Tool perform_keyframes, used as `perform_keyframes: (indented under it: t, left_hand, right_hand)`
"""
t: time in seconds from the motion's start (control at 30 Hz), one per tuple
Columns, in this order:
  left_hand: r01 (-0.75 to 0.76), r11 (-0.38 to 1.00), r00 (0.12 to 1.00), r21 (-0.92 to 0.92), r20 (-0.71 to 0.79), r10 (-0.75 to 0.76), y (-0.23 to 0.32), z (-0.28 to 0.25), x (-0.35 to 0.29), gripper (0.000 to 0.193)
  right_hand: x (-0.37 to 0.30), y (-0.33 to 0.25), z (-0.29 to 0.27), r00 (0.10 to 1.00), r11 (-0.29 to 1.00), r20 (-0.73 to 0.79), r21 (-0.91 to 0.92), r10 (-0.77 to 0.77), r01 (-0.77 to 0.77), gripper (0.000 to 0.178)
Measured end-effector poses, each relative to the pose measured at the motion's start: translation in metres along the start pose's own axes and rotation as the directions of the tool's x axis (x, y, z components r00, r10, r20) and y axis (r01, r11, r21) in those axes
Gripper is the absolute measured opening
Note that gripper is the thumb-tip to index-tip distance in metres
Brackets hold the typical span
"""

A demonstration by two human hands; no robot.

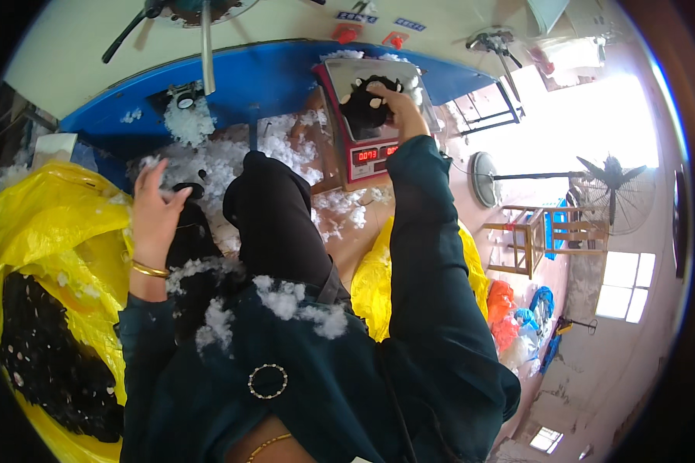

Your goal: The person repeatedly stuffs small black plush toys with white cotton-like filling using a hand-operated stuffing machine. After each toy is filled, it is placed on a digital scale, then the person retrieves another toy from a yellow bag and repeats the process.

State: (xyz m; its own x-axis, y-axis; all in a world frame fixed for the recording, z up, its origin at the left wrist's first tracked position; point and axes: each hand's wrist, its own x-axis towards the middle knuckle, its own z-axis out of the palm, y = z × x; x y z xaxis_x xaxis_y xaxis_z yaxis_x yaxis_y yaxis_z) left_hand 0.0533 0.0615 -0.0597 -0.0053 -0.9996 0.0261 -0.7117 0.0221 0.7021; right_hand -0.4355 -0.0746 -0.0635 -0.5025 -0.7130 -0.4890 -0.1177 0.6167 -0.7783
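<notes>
A black plush piece (367, 102) with pale round spots sits on the metal pan of a red digital scale (354, 171). My right hand (400, 108) is on its right side, fingers closed over it. The scale's red display is lit below the pan. At the left, my left hand (156, 208) is raised with its fingers apart and nothing plainly held. Beneath it is another dark piece (189, 189), partly hidden by the hand and my legs. White fluffy stuffing (278, 147) lies around both, with tufts on my lap and clothes.
A blue-edged machine (270, 65) with a small nozzle (184, 100) and red knobs spans the far side. A yellow sack (62, 208) holding black plush pieces (50, 355) stands left. Rightward are a floor fan (484, 179), a wooden stool (521, 239) and coloured bags (502, 309).
</notes>
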Motion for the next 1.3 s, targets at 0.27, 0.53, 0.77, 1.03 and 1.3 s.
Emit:
perform_keyframes:
  t: [0.27, 0.53, 0.77, 1.03, 1.3]
  left_hand:
    - [0.366, 0.691, 0.876, -0.624, 0.482, -0.029, 0.046, 0.03, -0.024, 0.06]
    - [-0.195, 0.868, 0.928, -0.456, 0.2, 0.313, 0.023, 0.007, -0.051, 0.046]
    - [0.503, 0.853, 0.59, -0.14, -0.666, -0.457, -0.139, -0.12, -0.153, 0.024]
    - [0.949, -0.095, 0.175, 0.301, -0.753, -0.634, -0.225, -0.176, -0.279, 0.061]
    - [0.487, 0.748, 0.501, -0.451, -0.557, -0.662, -0.16, -0.154, -0.222, 0.045]
  right_hand:
    - [-0.163, -0.004, 0.135, 0.346, 0.755, 0.75, 0.298, -0.564, 0.584, 0.057]
    - [-0.175, 0.039, 0.091, 0.605, 0.833, 0.63, 0.127, -0.487, 0.539, 0.065]
    - [-0.173, 0.08, -0.095, 0.834, 0.133, 0.545, -0.824, -0.08, 0.551, 0.053]
    - [-0.174, 0.071, -0.018, 0.829, 0.412, 0.545, -0.731, -0.126, 0.543, 0.057]
    - [-0.247, -0.001, 0.141, 0.435, 0.654, 0.873, -0.199, -0.22, 0.73, 0.045]
